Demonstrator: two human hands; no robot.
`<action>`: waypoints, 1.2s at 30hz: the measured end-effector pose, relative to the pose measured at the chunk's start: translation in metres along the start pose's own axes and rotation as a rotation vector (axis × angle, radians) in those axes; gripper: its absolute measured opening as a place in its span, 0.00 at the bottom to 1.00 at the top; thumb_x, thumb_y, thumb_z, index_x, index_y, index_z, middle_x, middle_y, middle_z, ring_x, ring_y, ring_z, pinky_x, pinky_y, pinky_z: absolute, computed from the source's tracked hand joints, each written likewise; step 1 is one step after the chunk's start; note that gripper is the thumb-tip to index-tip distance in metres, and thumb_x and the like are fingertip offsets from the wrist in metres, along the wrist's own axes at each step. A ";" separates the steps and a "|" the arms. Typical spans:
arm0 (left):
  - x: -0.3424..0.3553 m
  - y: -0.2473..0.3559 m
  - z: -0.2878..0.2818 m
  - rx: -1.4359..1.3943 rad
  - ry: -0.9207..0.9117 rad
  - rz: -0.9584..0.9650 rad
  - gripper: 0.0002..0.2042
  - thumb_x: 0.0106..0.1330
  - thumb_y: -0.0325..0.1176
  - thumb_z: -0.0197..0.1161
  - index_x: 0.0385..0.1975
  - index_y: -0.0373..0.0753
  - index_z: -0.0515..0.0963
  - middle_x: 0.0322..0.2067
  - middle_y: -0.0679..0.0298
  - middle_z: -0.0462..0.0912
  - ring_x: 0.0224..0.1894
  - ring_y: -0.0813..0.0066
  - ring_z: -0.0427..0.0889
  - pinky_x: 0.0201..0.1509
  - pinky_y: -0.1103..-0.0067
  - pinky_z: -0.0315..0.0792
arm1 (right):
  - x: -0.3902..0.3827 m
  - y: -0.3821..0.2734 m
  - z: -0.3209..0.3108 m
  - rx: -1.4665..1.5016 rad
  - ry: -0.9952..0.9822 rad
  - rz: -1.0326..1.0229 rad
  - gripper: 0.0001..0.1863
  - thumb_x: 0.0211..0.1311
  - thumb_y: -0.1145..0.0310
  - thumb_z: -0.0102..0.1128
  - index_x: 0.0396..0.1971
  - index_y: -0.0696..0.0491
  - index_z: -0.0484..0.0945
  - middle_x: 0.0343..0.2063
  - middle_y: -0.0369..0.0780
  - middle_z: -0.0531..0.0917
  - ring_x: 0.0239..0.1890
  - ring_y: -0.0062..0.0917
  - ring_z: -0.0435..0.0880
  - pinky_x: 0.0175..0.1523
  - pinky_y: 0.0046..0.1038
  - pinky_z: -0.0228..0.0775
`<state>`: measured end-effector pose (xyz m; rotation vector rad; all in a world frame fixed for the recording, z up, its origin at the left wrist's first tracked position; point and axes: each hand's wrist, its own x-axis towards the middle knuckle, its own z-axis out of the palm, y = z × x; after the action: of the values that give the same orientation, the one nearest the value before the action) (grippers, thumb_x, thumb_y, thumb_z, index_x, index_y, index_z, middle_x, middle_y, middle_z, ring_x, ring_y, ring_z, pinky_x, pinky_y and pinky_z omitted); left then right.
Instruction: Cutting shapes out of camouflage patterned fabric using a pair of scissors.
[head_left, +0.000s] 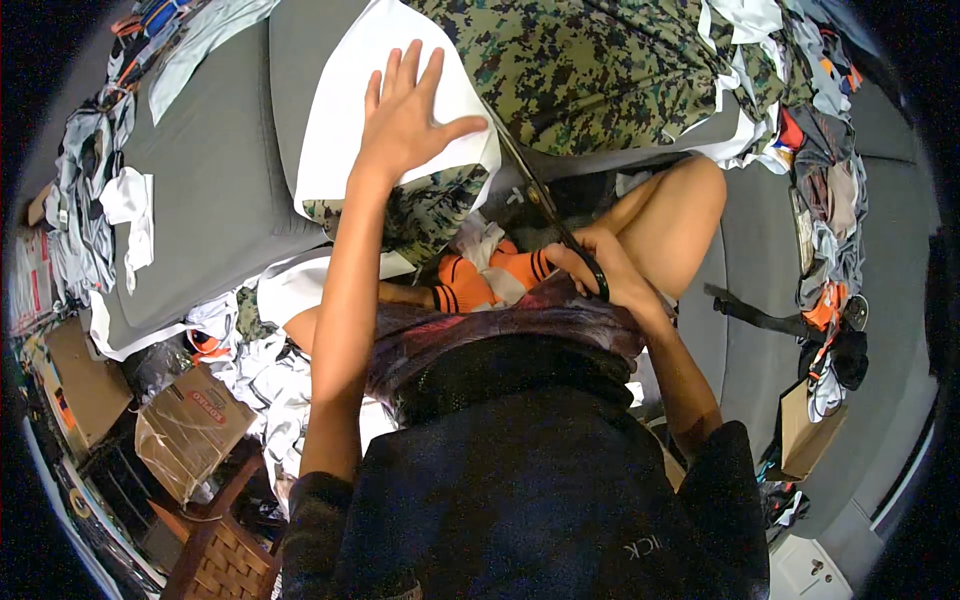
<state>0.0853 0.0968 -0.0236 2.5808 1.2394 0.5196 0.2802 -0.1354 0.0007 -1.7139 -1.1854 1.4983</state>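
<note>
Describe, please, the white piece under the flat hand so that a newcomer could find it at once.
Start at the big grey cushioned surface on the left. Along its right side lies a white fabric panel, pressed flat by the left hand with spread fingers. Unlike the camouflage cloth beside it, it is plain white, and the scissors in the right hand run along its right edge.
</note>
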 end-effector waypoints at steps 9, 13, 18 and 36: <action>0.002 -0.002 0.005 0.113 0.009 0.027 0.51 0.49 0.69 0.61 0.69 0.41 0.56 0.71 0.56 0.49 0.74 0.57 0.43 0.73 0.61 0.39 | 0.010 -0.018 -0.003 -0.110 0.029 -0.020 0.21 0.62 0.55 0.60 0.14 0.53 0.74 0.09 0.30 0.67 0.12 0.13 0.62 0.18 0.17 0.51; 0.002 -0.005 0.008 0.106 0.026 0.045 0.53 0.48 0.72 0.58 0.68 0.38 0.56 0.71 0.54 0.49 0.74 0.57 0.41 0.73 0.61 0.38 | 0.009 -0.021 -0.001 -0.156 0.058 -0.050 0.22 0.62 0.55 0.60 0.14 0.53 0.74 0.09 0.30 0.67 0.12 0.13 0.62 0.18 0.17 0.51; 0.002 -0.004 0.008 0.110 0.022 0.038 0.54 0.48 0.72 0.59 0.68 0.37 0.56 0.71 0.54 0.48 0.74 0.57 0.41 0.73 0.61 0.38 | 0.008 -0.026 0.002 -0.118 0.049 0.044 0.22 0.63 0.55 0.60 0.13 0.53 0.73 0.09 0.30 0.66 0.12 0.13 0.61 0.18 0.17 0.51; 0.002 -0.004 0.007 0.096 0.021 0.022 0.55 0.46 0.70 0.62 0.68 0.34 0.56 0.71 0.53 0.50 0.74 0.57 0.42 0.73 0.60 0.38 | 0.003 -0.030 0.013 -0.067 0.093 0.058 0.24 0.62 0.55 0.59 0.11 0.52 0.70 0.08 0.29 0.65 0.12 0.13 0.60 0.17 0.18 0.50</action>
<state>0.0867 0.1006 -0.0313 2.6778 1.2737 0.5045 0.2598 -0.1209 0.0217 -1.8564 -1.1579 1.4105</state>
